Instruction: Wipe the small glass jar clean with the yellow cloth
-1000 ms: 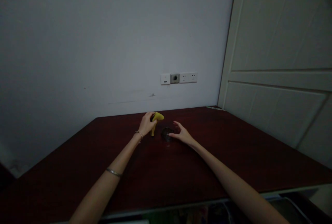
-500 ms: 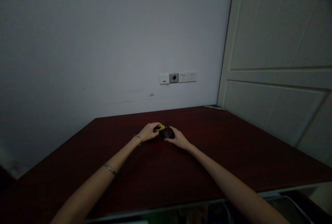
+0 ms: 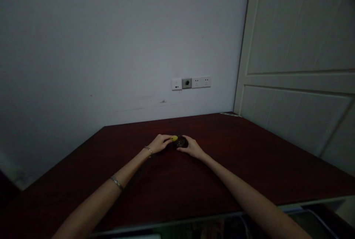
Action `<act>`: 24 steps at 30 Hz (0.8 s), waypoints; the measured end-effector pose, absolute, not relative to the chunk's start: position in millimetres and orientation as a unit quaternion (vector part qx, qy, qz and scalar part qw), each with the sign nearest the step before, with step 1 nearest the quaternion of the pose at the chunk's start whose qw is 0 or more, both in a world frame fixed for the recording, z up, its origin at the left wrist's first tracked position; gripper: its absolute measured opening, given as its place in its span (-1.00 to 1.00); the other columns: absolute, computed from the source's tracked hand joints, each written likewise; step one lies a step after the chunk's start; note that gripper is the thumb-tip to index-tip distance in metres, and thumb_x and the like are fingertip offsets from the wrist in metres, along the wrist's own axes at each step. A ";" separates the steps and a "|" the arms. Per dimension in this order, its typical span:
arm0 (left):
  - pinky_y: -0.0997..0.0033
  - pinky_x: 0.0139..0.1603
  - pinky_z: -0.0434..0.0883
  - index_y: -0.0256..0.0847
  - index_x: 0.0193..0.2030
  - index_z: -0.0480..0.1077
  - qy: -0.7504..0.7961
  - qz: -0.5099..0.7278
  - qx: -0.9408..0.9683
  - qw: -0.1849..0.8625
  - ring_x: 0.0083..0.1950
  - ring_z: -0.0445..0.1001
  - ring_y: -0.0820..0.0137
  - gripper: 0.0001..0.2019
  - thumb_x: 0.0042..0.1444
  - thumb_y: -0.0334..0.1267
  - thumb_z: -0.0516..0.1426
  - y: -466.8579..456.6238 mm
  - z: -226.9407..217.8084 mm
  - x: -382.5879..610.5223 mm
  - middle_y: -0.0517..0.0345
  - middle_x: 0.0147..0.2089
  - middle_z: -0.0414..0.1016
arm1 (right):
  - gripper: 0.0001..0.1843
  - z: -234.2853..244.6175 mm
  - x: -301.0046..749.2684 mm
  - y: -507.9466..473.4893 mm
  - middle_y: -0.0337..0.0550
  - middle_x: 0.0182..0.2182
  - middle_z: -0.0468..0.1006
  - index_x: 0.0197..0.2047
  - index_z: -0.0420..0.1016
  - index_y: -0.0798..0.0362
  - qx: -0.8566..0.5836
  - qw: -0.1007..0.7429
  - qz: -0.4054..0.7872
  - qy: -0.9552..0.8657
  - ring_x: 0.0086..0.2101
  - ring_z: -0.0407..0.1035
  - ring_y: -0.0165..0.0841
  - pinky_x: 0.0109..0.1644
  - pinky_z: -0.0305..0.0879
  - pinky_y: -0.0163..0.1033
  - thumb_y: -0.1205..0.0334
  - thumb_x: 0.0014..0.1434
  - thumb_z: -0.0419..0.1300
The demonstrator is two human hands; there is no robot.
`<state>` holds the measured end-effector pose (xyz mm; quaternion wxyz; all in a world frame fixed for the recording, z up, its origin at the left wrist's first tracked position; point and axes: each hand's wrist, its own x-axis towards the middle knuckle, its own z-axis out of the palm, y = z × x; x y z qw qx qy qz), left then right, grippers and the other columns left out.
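Observation:
Near the middle of the dark red tabletop (image 3: pixel 172 180), my left hand (image 3: pixel 160 143) pinches a small yellow thing (image 3: pixel 174 138) with rounded edges; its exact kind is too small to make out. My right hand (image 3: pixel 193 148) curves round a dark, shiny, rounded object (image 3: pixel 181 142) that rests on the tabletop, thumb on the near side and fingers on the far side. The yellow thing meets the left side of the dark object or sits just beside it; I cannot tell which. A bracelet (image 3: pixel 149 150) circles my left wrist.
Behind the tabletop rises a pale wall with a row of sockets (image 3: pixel 201 82) and a switch plate (image 3: pixel 186 83). A panelled white door (image 3: pixel 294 120) stands on the right. Below the front edge lie several dim items. A thin strip (image 3: pixel 230 114) lies in the back right corner.
The yellow thing has turned in my left hand, so its dark part shows less. My left fingers are straighter and more pinched. My right hand stays round the dark object.

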<state>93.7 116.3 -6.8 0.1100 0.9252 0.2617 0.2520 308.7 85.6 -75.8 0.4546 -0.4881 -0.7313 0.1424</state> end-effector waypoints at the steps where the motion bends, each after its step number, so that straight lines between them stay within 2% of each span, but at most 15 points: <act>1: 0.40 0.05 0.33 -0.19 0.00 0.39 0.264 0.252 0.924 0.109 -0.01 0.46 0.38 -0.70 0.17 -0.25 -0.01 115.0 -6.9 93.3 0.12 -0.01 0.49 | -0.20 -75.3 308.7 85.3 0.09 -0.01 0.42 0.09 0.26 0.14 -0.486 0.456 0.142 -0.732 -0.01 0.33 -0.16 0.09 0.22 -0.06 -0.04 -0.18 0.32; 7: 0.38 0.05 0.35 -0.18 0.00 0.39 0.265 0.265 0.922 0.101 -0.03 0.46 0.38 -0.71 0.17 -0.26 0.00 109.1 -9.4 92.5 0.12 -0.02 0.49 | -0.22 -74.4 308.3 84.4 0.10 -0.01 0.42 0.09 0.26 0.15 -0.486 0.453 0.138 -0.735 -0.02 0.33 -0.16 0.09 0.22 -0.06 -0.01 -0.18 0.33; 15: 0.27 0.08 0.37 -0.21 -0.02 0.38 0.251 0.300 0.920 0.007 0.03 0.43 0.33 -0.73 0.16 -0.33 0.01 92.9 -25.3 97.7 0.06 -0.01 0.48 | -0.22 -73.5 307.5 83.5 0.12 -0.02 0.42 0.09 0.26 0.15 -0.495 0.451 0.138 -0.729 -0.03 0.34 -0.15 0.08 0.24 -0.05 0.04 -0.19 0.34; 20: 0.23 0.08 0.38 -0.22 -0.04 0.37 0.257 0.330 0.908 -0.012 0.05 0.42 0.32 -0.75 0.17 -0.33 0.00 83.2 -36.0 104.2 0.04 -0.01 0.48 | -0.21 -73.8 307.8 83.3 0.12 -0.01 0.42 0.10 0.25 0.16 -0.495 0.450 0.143 -0.729 -0.01 0.33 -0.14 0.09 0.22 -0.03 0.04 -0.18 0.33; 24: 0.24 0.08 0.38 -0.24 -0.05 0.36 0.252 0.332 0.909 -0.014 0.04 0.43 0.33 -0.76 0.19 -0.32 -0.02 75.9 -35.9 112.1 0.01 -0.01 0.47 | -0.26 -72.0 307.4 81.9 0.13 -0.01 0.41 0.09 0.26 0.17 -0.490 0.450 0.146 -0.732 -0.02 0.33 -0.15 0.09 0.22 -0.05 0.12 -0.17 0.33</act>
